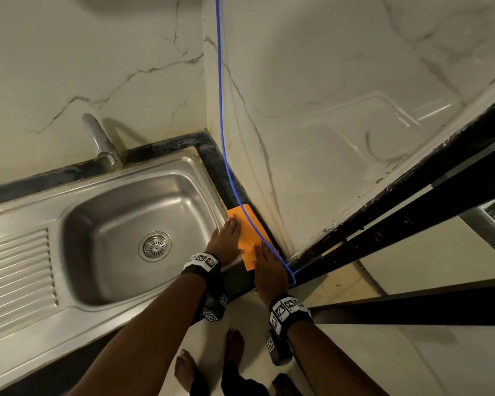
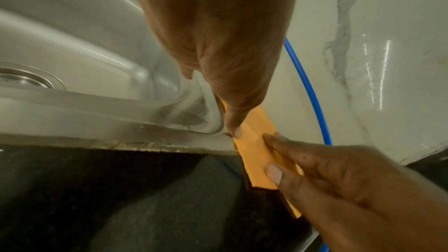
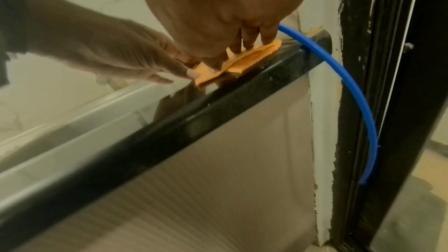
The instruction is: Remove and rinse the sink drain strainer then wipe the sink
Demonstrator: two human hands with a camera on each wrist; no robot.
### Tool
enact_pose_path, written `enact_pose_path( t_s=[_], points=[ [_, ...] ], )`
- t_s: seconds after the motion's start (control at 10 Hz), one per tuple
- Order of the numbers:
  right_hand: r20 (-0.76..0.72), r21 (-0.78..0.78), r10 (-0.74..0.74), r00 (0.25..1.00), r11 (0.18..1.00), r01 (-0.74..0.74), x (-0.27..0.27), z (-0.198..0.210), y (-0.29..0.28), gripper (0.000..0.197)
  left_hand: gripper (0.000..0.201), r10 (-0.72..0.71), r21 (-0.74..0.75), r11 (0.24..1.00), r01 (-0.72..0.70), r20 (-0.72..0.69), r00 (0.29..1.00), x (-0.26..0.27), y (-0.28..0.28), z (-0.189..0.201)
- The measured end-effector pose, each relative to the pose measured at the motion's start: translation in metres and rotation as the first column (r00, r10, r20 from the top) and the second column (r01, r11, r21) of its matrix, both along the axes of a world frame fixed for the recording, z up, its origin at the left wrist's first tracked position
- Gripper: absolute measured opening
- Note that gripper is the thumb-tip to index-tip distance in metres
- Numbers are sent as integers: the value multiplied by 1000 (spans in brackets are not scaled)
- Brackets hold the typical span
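The round metal drain strainer (image 1: pixel 155 246) (image 2: pixel 21 78) sits in the drain of the stainless sink (image 1: pixel 77 212). A folded orange cloth (image 1: pixel 247 232) (image 2: pixel 252 152) (image 3: pixel 252 56) lies on the black counter strip right of the basin. My left hand (image 1: pixel 226 228) (image 2: pixel 232 102) (image 3: pixel 169 68) rests flat on the cloth's left edge, by the sink rim (image 2: pixel 97 122). My right hand (image 1: pixel 259 252) (image 2: pixel 271 152) (image 3: pixel 242 45) presses fingers and thumb on the cloth's near part, which rumples slightly under them. Neither hand touches the strainer.
A blue cable (image 1: pixel 222 110) (image 3: pixel 351 87) drops down the marble wall corner, crosses the cloth and loops past my right hand. The faucet (image 1: pixel 97 138) stands behind the basin, the ribbed drainboard (image 1: pixel 15 267) lies left. A black door frame (image 1: pixel 412 210) stands to the right.
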State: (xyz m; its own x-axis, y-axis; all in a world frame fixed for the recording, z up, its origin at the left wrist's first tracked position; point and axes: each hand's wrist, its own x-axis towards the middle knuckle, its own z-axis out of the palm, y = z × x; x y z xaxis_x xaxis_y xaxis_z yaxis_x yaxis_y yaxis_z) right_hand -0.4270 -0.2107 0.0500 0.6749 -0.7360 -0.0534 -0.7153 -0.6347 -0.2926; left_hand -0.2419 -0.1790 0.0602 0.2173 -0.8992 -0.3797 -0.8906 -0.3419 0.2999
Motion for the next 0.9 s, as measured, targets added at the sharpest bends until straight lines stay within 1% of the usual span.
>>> enact_pose_path(
  t_s=[0.1,0.2,0.3,0.5,0.6,0.7,0.8,0.9],
  points=[
    [13,24,18,1000,1000,-19,-11,-13,3,75,97,1,25,1000,-2,23,1000,-1,0,2],
    [-15,35,64,998,997,-63,-18,-14,2,69,96,8,43,999,-9,17,1000,-2,1,6],
    [-29,32,86,996,996,-85,-18,-13,2,69,95,25,52,998,-25,5,1000,-4,4,10],
    [-42,6,60,997,998,-60,-12,-6,15,67,97,47,65,997,-45,-30,998,-11,29,19],
    [-64,-10,88,994,996,-89,-10,4,26,64,93,84,64,995,-82,-38,996,-11,47,19],
    [-104,25,83,991,996,-80,-5,12,36,62,92,165,33,986,-164,-36,986,-8,69,28],
    [-132,23,72,989,997,-70,7,17,55,52,92,244,-33,969,-244,-7,970,-1,100,35],
    [-115,-25,34,993,999,-37,19,21,74,48,89,313,-25,950,-312,30,949,10,134,42]
  ],
)
